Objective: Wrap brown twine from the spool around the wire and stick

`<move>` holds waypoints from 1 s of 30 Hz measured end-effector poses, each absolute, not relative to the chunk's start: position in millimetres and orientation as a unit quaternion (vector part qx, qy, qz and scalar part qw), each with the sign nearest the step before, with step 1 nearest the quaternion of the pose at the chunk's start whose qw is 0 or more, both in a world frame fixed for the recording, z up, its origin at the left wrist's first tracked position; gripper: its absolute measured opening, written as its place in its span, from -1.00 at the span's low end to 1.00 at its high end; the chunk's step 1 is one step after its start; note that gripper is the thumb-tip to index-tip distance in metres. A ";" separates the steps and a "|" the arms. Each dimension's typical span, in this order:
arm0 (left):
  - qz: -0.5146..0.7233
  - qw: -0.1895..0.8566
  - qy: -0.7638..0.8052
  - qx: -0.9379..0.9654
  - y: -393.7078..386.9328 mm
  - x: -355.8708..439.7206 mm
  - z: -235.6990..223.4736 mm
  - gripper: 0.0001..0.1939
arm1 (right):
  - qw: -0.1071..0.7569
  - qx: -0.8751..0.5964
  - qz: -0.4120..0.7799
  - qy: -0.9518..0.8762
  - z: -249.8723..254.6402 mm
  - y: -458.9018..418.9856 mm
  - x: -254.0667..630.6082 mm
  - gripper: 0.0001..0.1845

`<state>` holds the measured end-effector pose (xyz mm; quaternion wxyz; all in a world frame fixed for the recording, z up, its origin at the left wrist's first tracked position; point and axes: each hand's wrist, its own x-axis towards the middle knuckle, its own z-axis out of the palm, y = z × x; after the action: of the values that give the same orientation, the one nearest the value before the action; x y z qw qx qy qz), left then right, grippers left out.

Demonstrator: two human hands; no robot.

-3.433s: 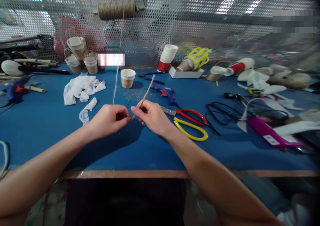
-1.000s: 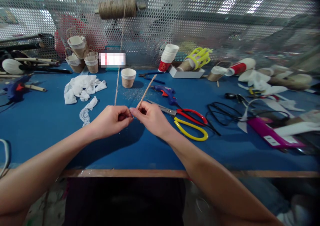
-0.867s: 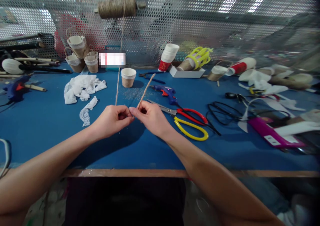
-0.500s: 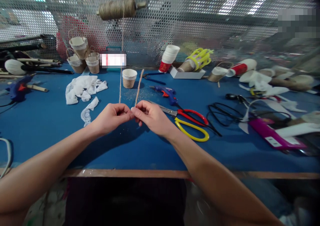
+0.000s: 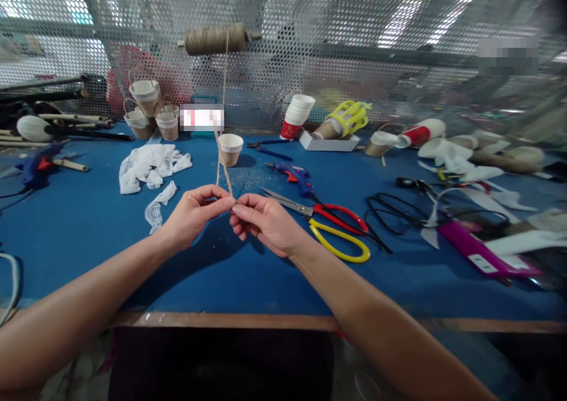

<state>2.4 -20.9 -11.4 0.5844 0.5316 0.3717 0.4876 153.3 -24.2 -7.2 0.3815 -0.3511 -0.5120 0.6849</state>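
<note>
My left hand [image 5: 195, 215] and my right hand [image 5: 268, 221] meet at the fingertips over the table, both closed in a pinch on jute twine. A thicker, twisted end of the twine [image 5: 224, 166] sticks up from between the fingertips, leaning left. A thin strand [image 5: 225, 76] runs down from the twine spool [image 5: 215, 39] to my left hand. Just behind the twine stands a small twine-wrapped cup [image 5: 232, 150] with a white rim. Large scissors [image 5: 305, 209] with red and yellow handles lie partly open beside my right hand.
White lace [image 5: 150, 166] lies to the left. A blue glue gun [image 5: 295, 176] and pliers [image 5: 270, 149] are behind the scissors. Stacked paper cups [image 5: 297, 116], handled little baskets [image 5: 146, 97], black cables [image 5: 390, 212] and a purple power strip [image 5: 482, 247] stand or lie around.
The twisted twine end has swung from leaning right to leaning left, crossing in front of the cup. My hands stay together; the whole view has shifted slightly.
</note>
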 end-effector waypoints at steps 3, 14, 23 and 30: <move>0.485 0.587 0.380 0.526 -20.0 1.4 -11.5 -0.87 | 0.395 -0.376 0.623 -0.561 -7.4 -25.5 152.8 -0.85; 0.471 0.573 0.398 0.539 -18.5 0.0 -11.4 -0.75 | 0.379 -0.410 0.507 -0.657 -7.9 -28.8 152.2 -0.86; 0.426 0.581 0.406 0.562 -15.7 -4.4 -9.7 -0.72 | 0.371 -0.411 0.464 -0.691 -8.2 -29.4 153.5 -0.87; 0.387 0.556 0.426 0.600 -15.9 -6.6 -6.0 -0.71 | 0.363 -0.417 0.425 -0.717 -11.8 -29.6 154.3 -0.86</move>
<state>-6.6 -15.9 -6.0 0.5560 0.5999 0.4256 0.3871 154.3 -29.6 -11.8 0.3634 -0.4166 -0.7171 0.4245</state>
